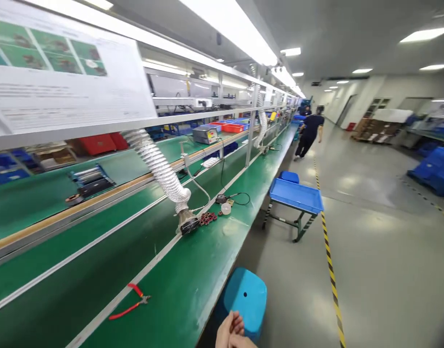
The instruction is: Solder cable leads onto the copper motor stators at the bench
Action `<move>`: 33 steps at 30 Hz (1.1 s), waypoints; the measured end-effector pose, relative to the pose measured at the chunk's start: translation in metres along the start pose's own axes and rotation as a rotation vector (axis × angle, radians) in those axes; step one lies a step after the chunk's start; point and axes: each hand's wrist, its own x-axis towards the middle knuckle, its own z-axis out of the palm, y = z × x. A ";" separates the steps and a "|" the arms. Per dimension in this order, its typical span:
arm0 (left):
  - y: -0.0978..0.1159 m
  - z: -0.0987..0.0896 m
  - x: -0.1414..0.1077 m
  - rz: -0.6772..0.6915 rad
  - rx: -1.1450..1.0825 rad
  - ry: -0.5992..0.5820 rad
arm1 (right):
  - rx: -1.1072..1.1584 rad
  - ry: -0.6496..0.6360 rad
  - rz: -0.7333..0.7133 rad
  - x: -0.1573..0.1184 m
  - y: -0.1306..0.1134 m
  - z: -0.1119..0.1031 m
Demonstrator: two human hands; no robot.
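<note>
At the bottom edge my left hand [227, 329] shows with its fingers curled in and pressed together, and no object is visible in it. My right hand [242, 342] lies against it, mostly cut off by the frame, so its fingers cannot be made out. Both are held in front of a blue stool [245, 293] beside the green workbench [171, 295]. On the bench to the left lie pliers [140, 300] with red handles, spread apart, away from both hands.
Farther along the bench are a flexible silver duct [160, 169], a pile of small dark red parts [207, 218] and a small round translucent container [225, 209]. A blue tray cart [296, 195] stands in the aisle. A person [310, 130] is farther down it. An instruction sheet [69, 77] hangs upper left.
</note>
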 end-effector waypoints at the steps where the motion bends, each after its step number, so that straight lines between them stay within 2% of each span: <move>1: 0.009 0.006 0.001 -0.034 -0.061 -0.049 | 0.013 0.019 -0.005 0.006 -0.003 -0.002; 3: 0.029 0.020 0.003 -0.025 -0.106 -0.083 | 0.032 0.051 -0.016 0.018 -0.007 -0.008; 6: 0.056 0.043 0.006 0.034 -0.040 -0.114 | 0.013 0.124 -0.027 0.030 -0.011 -0.020; 8: 0.067 0.057 0.010 0.061 0.021 -0.151 | -0.037 0.219 -0.054 0.031 -0.012 -0.027; 11: 0.072 0.074 0.018 0.131 0.113 -0.177 | -0.133 0.334 -0.125 0.025 -0.015 -0.037; 15: 0.074 0.080 0.035 0.268 0.245 -0.181 | -0.291 0.311 -0.201 0.026 -0.022 -0.052; 19: 0.098 0.071 0.061 0.461 0.411 -0.102 | -0.378 0.256 -0.297 0.058 -0.027 -0.085; 23: 0.153 0.072 0.101 0.676 0.601 0.042 | -0.447 0.230 -0.163 0.122 -0.021 -0.148; 25: 0.185 0.085 0.128 0.784 0.699 0.114 | -0.471 0.209 -0.111 0.168 -0.011 -0.184; 28: 0.232 0.116 0.173 0.908 0.825 0.181 | -0.474 0.169 -0.091 0.249 0.006 -0.229; 30: 0.260 0.136 0.205 0.969 0.941 0.195 | -0.477 0.137 -0.092 0.302 0.017 -0.250; 33: 0.293 0.154 0.249 1.043 1.280 0.243 | -0.484 0.114 -0.120 0.368 0.032 -0.268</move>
